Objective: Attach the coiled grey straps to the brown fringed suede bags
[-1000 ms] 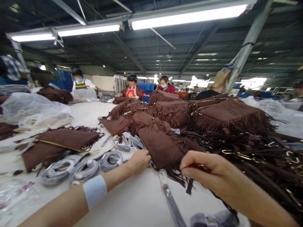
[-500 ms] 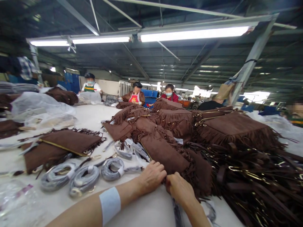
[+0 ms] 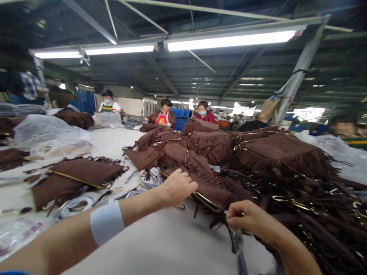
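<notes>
My left hand (image 3: 179, 187) is closed at the zipped edge of a brown fringed bag (image 3: 213, 190); its curled fingers hide what lies under them. The bag's gold zipper faces me. At the zipper's right end, my right hand (image 3: 243, 217) pinches a strap (image 3: 238, 248), whose plastic-wrapped length hangs down below the fingers. Beside my right hand lies a heap of dark brown straps with gold clasps (image 3: 309, 214).
A pile of fringed bags (image 3: 283, 149) rises behind my hands. To the left, more brown bags (image 3: 88, 170), a coiled wrapped strap (image 3: 75, 204) and clear plastic bags (image 3: 51, 130) lie on the white table (image 3: 160, 244). Several co-workers sit beyond.
My hands have moved apart, the left up and left, the right to the right. The bag between them has turned, bringing its gold zipper into view.
</notes>
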`<state>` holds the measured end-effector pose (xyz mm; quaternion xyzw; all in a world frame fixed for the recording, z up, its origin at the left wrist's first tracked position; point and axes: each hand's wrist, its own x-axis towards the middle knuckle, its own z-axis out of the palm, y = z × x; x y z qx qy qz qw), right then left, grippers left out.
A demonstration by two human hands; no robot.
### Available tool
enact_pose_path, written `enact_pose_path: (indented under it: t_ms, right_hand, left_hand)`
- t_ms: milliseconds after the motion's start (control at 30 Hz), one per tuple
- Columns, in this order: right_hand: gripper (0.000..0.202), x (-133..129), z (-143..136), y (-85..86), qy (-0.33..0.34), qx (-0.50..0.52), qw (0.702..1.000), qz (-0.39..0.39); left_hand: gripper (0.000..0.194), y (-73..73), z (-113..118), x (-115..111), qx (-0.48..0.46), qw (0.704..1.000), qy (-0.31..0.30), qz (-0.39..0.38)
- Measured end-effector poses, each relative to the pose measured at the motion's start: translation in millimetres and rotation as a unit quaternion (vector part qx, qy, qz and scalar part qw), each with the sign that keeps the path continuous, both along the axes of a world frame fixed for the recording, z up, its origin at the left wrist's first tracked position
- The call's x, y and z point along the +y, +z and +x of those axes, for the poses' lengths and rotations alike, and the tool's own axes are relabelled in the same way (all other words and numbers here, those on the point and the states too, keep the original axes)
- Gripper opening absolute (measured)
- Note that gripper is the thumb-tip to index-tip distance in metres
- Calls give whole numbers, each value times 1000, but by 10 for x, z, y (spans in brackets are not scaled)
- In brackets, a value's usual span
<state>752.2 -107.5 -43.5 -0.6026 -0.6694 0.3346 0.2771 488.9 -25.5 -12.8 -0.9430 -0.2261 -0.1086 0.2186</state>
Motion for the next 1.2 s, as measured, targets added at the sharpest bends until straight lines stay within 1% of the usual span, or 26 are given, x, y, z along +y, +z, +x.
enact_pose_path:
  t_ms: [67,133,167,233,300,367,400,500,567,633,667,733,767,800,867,933,967,1000,1033,1100,1133,1167,1200]
  right_hand:
    - [11,-112,246,32,-42,23,999,4]
    - [13,-196,445,39,-83,29,996,7]
    - [13,-216,506,38,-92,31,995,2]
    - [13,-195,531,26,-86,16,996,-24]
    - [9,-110,459,-5,-69,-33,995,-65]
    - [3,-8,359,-58,-61,-86,989,-99]
    - [2,34,321,-90,-62,-104,987,-108]
    - [5,97,296,-171,-64,-128,983,-117]
    - [5,98,330,-201,-65,-143,982,-108]
    - [4,88,371,-217,-68,-155,981,-95]
    - [3,84,390,-222,-70,-159,981,-91]
    - [5,76,431,-220,-79,-167,979,-86]
    - [6,70,452,-207,-85,-171,978,-83]
    - [7,61,472,-181,-92,-177,977,-79]
    - [9,22,485,-74,-111,-196,973,-59]
    - [10,-53,410,101,-113,-203,973,-8]
    - [11,-101,323,200,-98,-188,977,20]
    - [12,-151,200,294,-71,-160,984,44]
    - [13,-197,46,372,-29,-114,992,52]
    - [14,-248,-311,443,64,-12,998,15]
    - [11,-244,-484,428,108,20,994,-12]
    - [8,-218,-635,382,139,22,990,-33]
    - [4,-174,-751,312,151,-6,988,-38]
  left_hand:
    - [2,73,-207,10,0,999,49,-7]
    - [3,82,-443,34,4,995,99,-15]
    - [4,68,-555,42,11,993,118,-21]
    - [5,11,-729,28,49,987,143,-48]
    - [3,-71,-805,-42,122,973,168,-101]
    - [4,-161,-773,-156,177,955,180,-154]
    - [10,-208,-724,-218,175,954,174,-169]
    - [33,-374,-498,-357,79,976,124,-160]
    - [37,-513,-343,-367,42,985,88,-143]
    - [32,-654,-228,-302,48,989,56,-131]
    - [25,-714,-192,-248,56,989,38,-129]
    - [10,-787,-159,-122,73,987,4,-140]
    - [7,-796,-158,-61,77,985,-6,-155]
    - [8,-785,-162,-8,71,982,-4,-173]
    - [11,-712,-169,70,27,978,31,-206]
    - [12,-592,-163,108,-37,969,81,-229]
    - [14,-523,-155,114,-63,964,101,-238]
    - [16,-454,-147,115,-82,959,116,-246]
    - [18,-389,-139,111,-92,955,129,-252]
    - [18,-284,-133,99,-102,949,145,-259]
    - [19,-249,-136,93,-104,948,151,-261]
    - [19,-228,-141,89,-106,947,154,-263]
    - [19,-220,-150,88,-110,945,156,-264]
